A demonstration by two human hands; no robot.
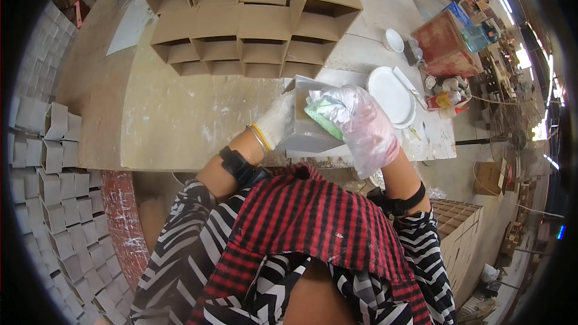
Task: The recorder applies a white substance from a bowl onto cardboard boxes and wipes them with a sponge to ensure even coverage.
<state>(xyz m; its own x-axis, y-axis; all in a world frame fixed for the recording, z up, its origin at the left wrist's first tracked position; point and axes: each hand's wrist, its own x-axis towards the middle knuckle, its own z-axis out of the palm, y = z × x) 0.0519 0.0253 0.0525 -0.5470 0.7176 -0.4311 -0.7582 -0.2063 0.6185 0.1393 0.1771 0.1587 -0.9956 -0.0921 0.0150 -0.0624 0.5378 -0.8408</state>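
A light grey open box stands near the table's front edge, just in front of my body. My left hand, in a whitish knit glove, grips the box's left side, though its fingertips are mostly hidden. A crinkled clear plastic bag covers my right hand, which is closed around a green cloth. That cloth is at the box's opening on the right; whether it touches the inner wall I cannot tell.
Brown cardboard boxes are stacked at the back of the wooden table. To the right lie a white round tray, a white bowl and a red-stained box. Grey boxes are piled on the left.
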